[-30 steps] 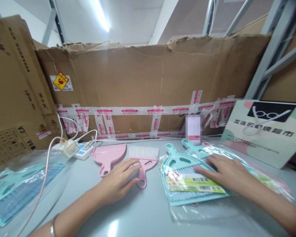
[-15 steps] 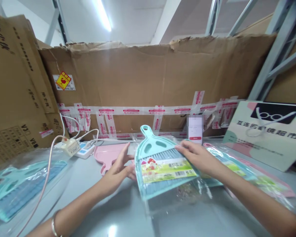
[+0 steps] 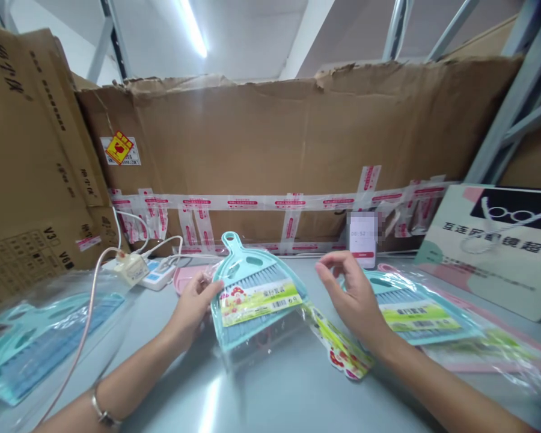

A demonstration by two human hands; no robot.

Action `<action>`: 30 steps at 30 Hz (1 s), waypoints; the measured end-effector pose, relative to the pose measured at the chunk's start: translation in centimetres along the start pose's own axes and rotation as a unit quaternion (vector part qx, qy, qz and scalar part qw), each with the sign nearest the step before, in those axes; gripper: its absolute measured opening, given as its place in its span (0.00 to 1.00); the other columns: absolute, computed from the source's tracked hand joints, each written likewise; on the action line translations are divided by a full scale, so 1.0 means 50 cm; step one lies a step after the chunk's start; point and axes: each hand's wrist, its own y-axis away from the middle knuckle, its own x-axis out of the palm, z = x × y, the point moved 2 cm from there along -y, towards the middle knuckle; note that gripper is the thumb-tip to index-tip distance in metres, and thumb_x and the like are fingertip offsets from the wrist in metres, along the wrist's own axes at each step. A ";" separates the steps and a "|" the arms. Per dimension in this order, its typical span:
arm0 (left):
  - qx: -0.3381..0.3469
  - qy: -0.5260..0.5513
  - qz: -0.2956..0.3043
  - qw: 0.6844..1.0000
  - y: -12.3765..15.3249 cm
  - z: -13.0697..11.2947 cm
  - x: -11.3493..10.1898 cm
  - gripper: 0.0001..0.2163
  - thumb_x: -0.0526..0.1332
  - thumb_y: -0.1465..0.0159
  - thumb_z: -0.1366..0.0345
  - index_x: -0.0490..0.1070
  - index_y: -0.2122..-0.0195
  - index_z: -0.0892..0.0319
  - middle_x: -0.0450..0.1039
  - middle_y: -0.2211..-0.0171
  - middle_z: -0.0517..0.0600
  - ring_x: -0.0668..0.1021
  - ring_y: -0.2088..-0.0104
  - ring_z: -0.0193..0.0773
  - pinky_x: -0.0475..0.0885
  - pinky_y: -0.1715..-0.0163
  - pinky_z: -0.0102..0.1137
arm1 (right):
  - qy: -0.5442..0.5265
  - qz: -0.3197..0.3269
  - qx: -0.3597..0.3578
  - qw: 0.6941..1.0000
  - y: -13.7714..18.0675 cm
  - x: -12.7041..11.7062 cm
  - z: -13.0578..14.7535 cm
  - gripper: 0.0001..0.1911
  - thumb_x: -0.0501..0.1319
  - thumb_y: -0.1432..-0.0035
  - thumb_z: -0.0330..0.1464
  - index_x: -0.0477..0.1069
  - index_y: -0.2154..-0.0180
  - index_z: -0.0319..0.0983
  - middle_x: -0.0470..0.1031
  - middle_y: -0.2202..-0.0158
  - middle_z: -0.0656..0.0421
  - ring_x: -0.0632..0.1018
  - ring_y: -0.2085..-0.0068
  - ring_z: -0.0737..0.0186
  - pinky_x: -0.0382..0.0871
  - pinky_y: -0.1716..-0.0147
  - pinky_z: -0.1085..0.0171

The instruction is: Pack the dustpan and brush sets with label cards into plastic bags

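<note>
A teal dustpan and brush set (image 3: 252, 276) in a clear plastic bag is tilted up over the table, its handle pointing to the back. My left hand (image 3: 198, 300) grips its left edge, thumb on the front. My right hand (image 3: 349, 288) is raised to the right of it, fingers curled and apart, holding nothing. Between the set and my right wrist lies a green and yellow printed card (image 3: 342, 349) with red mushrooms. Just beyond my right hand, another bagged teal dustpan set (image 3: 419, 313) rests on the table.
A pink dustpan (image 3: 184, 278) lies behind my left hand. Farther left are a bagged teal set (image 3: 49, 343), a power strip (image 3: 157, 273) and cables. A phone (image 3: 363, 240) stands against the big carton (image 3: 252, 138). Right stand a bagged pink set (image 3: 514, 343) and a paper bag (image 3: 491, 258).
The held dustpan set has moved left, and my left hand has closed on its edge. My right hand has let go of it. The printed card has come into view.
</note>
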 end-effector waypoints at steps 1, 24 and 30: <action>0.011 0.006 -0.023 1.000 -0.001 0.001 -0.002 0.15 0.66 0.54 0.59 0.59 0.75 0.58 0.69 0.80 0.41 0.73 0.81 0.32 0.67 0.83 0.24 | -0.004 0.020 -0.010 1.000 0.009 -0.001 0.011 0.09 0.53 0.44 0.39 0.63 0.70 0.41 0.67 0.70 0.61 0.68 0.67 0.64 0.60 0.65 0.65; 0.306 -0.254 -0.040 0.917 0.000 -0.076 -0.041 0.11 0.60 0.46 0.59 0.66 0.81 0.59 0.65 0.84 0.43 0.70 0.82 0.31 0.67 0.81 0.25 | -0.416 0.011 0.385 0.824 0.024 0.047 -0.014 0.26 0.69 0.62 0.26 0.59 0.62 0.41 0.76 0.75 0.64 0.79 0.71 0.63 0.74 0.71 0.68; 0.324 -0.364 -0.340 0.804 -0.064 -0.171 -0.217 0.12 0.53 0.41 0.57 0.62 0.75 0.61 0.71 0.73 0.47 0.74 0.71 0.37 0.71 0.68 0.31 | -0.415 0.052 0.384 0.823 0.007 0.036 -0.027 0.13 0.65 0.56 0.23 0.67 0.66 0.38 0.77 0.74 0.61 0.79 0.71 0.65 0.74 0.71 0.70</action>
